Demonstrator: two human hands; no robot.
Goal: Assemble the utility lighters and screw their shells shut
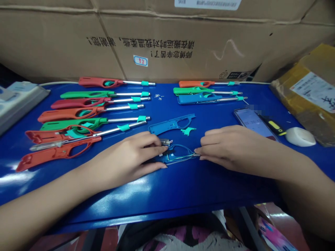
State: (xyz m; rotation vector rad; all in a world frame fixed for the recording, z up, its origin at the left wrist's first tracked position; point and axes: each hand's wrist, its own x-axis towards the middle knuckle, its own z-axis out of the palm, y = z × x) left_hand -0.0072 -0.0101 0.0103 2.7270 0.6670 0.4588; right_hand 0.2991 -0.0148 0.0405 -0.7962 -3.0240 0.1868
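Observation:
An opened blue long-nosed lighter half (180,158) lies on the table between my hands, wires and a trigger loop showing. My left hand (136,153) is closed around its handle end, with a clear fuel tank (165,142) peeking out beside the fingers. At the other end, my right hand (222,144) pinches the lighter's metal tube, most of which the fingers hide. Just behind lies the other blue housing half (172,123), with a loose teal trigger piece (188,131) near it.
Several red, green and orange lighters (96,113) lie in a row at left, one opened. Three more lighters (206,90) lie back right. Small screws (158,97) sit between. A phone (253,122), a white mouse (300,136) and cardboard boxes (157,28) border the table.

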